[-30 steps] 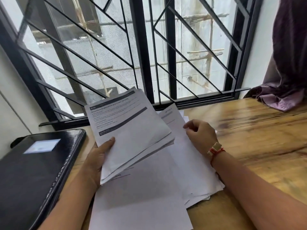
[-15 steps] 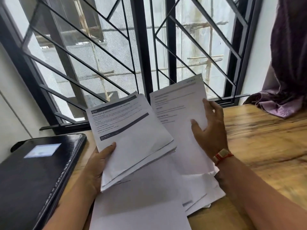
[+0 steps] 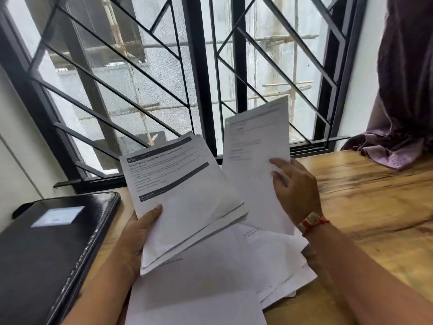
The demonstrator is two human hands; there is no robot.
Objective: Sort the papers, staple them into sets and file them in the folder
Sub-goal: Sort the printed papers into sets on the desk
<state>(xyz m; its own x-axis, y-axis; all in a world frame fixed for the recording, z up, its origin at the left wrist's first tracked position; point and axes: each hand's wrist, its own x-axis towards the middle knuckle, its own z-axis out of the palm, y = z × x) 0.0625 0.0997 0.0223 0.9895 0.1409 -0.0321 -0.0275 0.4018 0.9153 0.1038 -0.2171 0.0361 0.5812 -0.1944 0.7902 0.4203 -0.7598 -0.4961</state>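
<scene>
Aloft, your left hand [image 3: 138, 235] pinched a paper stack [image 3: 187, 202], your right hand [image 3: 297, 191] one sheet [image 3: 253, 160]. Loose papers [image 3: 210, 277] covered the wooden table [image 3: 375, 219] by a window [image 3: 150, 73].

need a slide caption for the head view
Left hand holds a paper stack, right hand holds up one sheet over loose papers; black folder lies alongside.

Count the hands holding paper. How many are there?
2. The left hand grips a stack of papers beside the black folder; the right hand holds one sheet up toward the window. No other hands show.
</scene>
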